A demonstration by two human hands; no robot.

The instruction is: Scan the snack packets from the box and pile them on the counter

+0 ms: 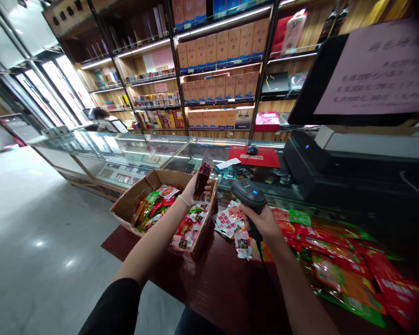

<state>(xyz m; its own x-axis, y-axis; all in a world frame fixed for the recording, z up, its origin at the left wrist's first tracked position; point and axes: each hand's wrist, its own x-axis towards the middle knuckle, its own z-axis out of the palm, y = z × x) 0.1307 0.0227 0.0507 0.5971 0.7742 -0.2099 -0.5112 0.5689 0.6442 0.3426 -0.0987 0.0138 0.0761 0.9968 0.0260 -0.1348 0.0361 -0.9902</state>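
My left hand is closed around a clear-edged snack packet with dark red contents, held above the right side of a cardboard box. Several red, green and white snack packets fill that box. In my right hand is a black barcode scanner, its blue light lit and its cable hanging down. Its head points toward the held packet, with a gap between them. White and red packets lie on the dark red counter just beneath the scanner.
Many red and green packets are spread on the right. Behind stands a glass display case with a red mat and a mouse. A monitor with a paper sheet rises at right. A person is far left.
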